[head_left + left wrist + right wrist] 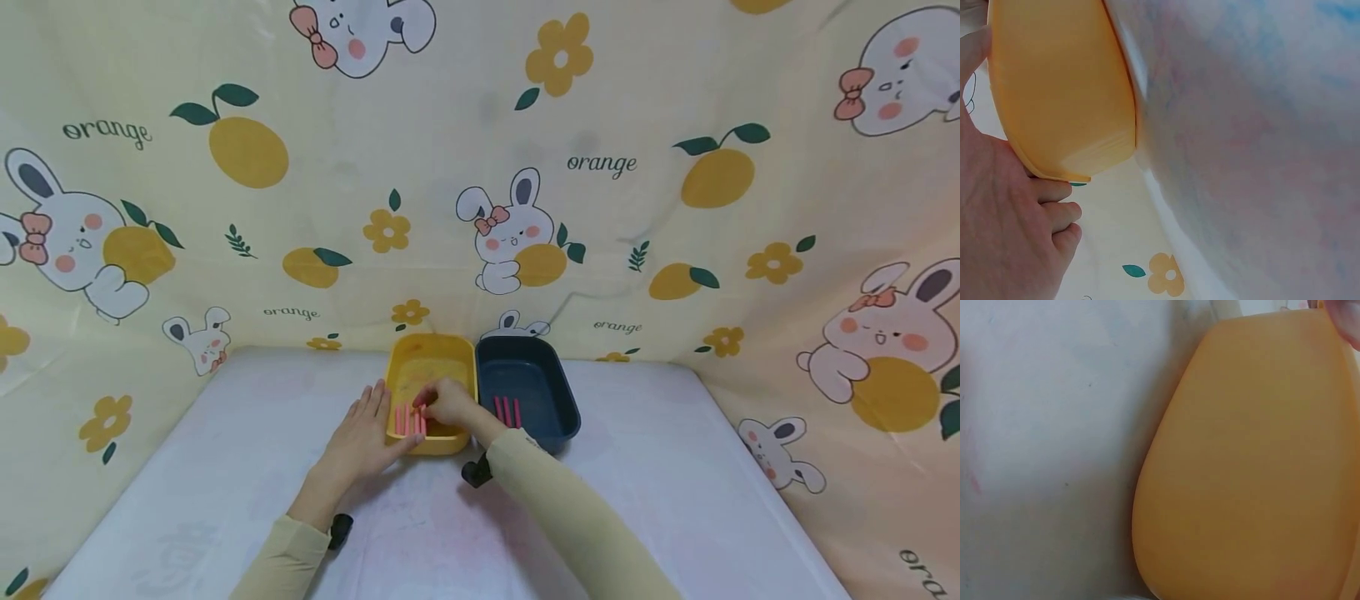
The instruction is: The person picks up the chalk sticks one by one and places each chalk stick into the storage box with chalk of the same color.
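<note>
Pink sticks [407, 420] stand in a row at the front of a yellow bin [427, 354], in the head view. My right hand [452, 404] reaches over the bin and pinches one of them near its top; its fingertips partly hide the stick. My left hand [358, 443] lies along the bin's front left corner, fingers extended past its side and thumb across the front rim. In the left wrist view the left hand [1004, 212] touches the bin's rim. A fingertip [1346, 319] shows at the rim in the right wrist view.
Right against the yellow bin stands a navy bin [528, 367] holding three darker pink sticks [507, 412]. Both bins are near the back of a white table [637, 483]. A patterned cloth [450, 125] hangs behind and at the sides.
</note>
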The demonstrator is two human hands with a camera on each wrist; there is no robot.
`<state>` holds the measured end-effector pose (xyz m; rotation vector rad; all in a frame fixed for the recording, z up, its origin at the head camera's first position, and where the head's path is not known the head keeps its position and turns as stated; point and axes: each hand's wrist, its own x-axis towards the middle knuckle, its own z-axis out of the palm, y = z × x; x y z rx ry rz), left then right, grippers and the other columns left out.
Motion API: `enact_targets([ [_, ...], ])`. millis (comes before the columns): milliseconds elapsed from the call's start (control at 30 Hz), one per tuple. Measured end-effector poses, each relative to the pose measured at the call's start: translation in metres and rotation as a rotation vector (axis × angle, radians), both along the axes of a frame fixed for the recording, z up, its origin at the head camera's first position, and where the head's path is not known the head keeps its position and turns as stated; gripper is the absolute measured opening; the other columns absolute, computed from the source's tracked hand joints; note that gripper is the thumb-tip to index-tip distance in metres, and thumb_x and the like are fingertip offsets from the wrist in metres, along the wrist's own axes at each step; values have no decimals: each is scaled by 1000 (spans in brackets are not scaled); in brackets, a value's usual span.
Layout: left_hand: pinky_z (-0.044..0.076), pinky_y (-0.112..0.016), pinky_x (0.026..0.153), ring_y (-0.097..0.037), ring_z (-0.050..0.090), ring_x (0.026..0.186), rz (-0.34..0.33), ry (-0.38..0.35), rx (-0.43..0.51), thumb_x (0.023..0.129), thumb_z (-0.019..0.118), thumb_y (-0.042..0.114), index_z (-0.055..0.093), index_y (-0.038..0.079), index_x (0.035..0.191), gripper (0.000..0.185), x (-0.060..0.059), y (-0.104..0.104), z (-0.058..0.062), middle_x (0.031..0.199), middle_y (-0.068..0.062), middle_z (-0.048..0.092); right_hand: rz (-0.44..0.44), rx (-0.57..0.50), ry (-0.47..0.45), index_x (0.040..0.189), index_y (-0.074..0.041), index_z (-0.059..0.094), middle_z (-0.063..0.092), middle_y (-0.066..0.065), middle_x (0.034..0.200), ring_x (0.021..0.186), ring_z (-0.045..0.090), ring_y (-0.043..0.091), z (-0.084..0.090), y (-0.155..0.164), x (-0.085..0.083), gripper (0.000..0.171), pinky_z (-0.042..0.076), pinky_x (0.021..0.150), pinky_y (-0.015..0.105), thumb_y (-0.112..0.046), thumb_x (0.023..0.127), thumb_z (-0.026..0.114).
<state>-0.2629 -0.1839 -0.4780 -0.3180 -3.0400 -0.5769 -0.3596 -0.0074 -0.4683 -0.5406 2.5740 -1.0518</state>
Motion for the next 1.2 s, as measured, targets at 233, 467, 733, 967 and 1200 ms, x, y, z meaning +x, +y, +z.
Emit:
enact_targets([
  [233,16,-58,127,-45,11,158,-3,2,-2,95,48,77,18,-11,160,114,-2,-1,-2,171,-26,8,-4,28,21,104,-7,79,72,3,97,86,59,15,-2,-1,0,10,54,81,28,-4,97,72],
  [467,16,-57,128,-45,10,158,1,-14,-12,96,49,76,16,-10,161,113,-2,0,-3,171,-26,8,-19,28,3,103,-9,79,72,1,96,88,60,16,-2,-1,2,10,54,82,29,-15,96,76],
  [733,16,-57,128,-44,10,158,-2,-23,-14,95,49,77,17,-9,161,113,-3,2,-4,172,-25,8,-59,64,-20,109,-9,79,71,1,98,89,60,17,0,-1,5,15,55,85,31,-15,96,77],
  [967,16,-58,128,-45,11,158,-7,-24,-12,96,49,76,17,-10,161,113,-4,4,-3,171,-26,9,-61,67,-15,113,-9,79,72,1,101,92,60,17,-1,2,4,19,55,87,32,-16,95,78],
  [1200,16,-57,128,-45,11,158,-4,-27,-13,96,51,73,17,-10,161,111,-4,5,-1,171,-26,8,-55,33,7,115,-8,78,73,1,102,84,62,14,-2,2,4,21,54,76,25,-16,95,78],
])
